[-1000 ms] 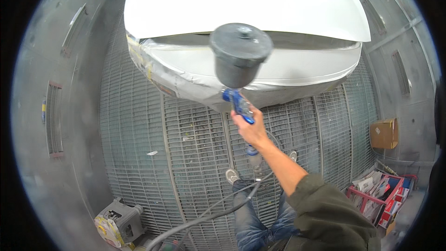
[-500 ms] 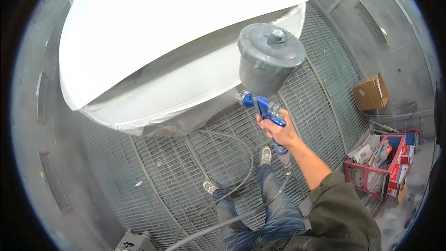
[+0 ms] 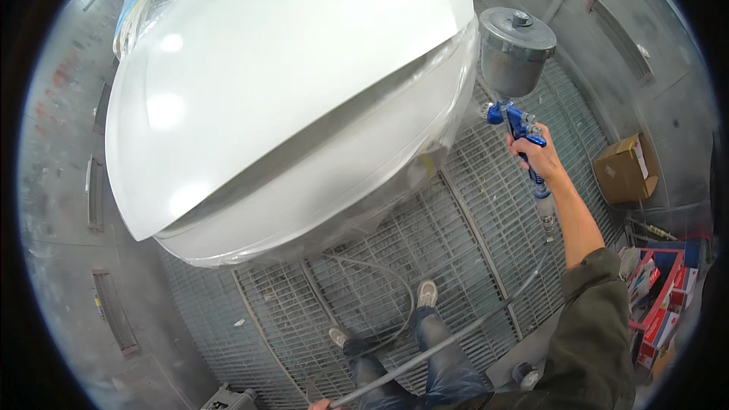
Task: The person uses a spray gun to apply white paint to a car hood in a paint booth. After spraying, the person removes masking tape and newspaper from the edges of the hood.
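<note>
My right hand (image 3: 534,150) is wrapped round the handle of a blue spray gun (image 3: 516,123), to the right of the white car panel. A grey lidded paint cup (image 3: 518,52) sits on top of the gun, tilted slightly. The nozzle points left at the panel's right edge. From the handle's base a grey air hose (image 3: 448,342) runs down across my legs. At the lower edge my left hand (image 3: 322,405) shows only in part, its fingers closed round the hose. The raised white hood (image 3: 304,83) hangs over a white bumper (image 3: 326,182) wrapped below in clear film.
Metal grating (image 3: 395,235) covers the floor, with a loop of hose on it. At the right are an open cardboard box (image 3: 624,171) and a red rack (image 3: 657,288) with papers and boxes. A grey container (image 3: 228,398) stands at the lower left.
My right hand has moved the spray gun right and slightly up, away from the hood's front. My view has shifted, and my left hand has come in at the lower edge on the hose.
</note>
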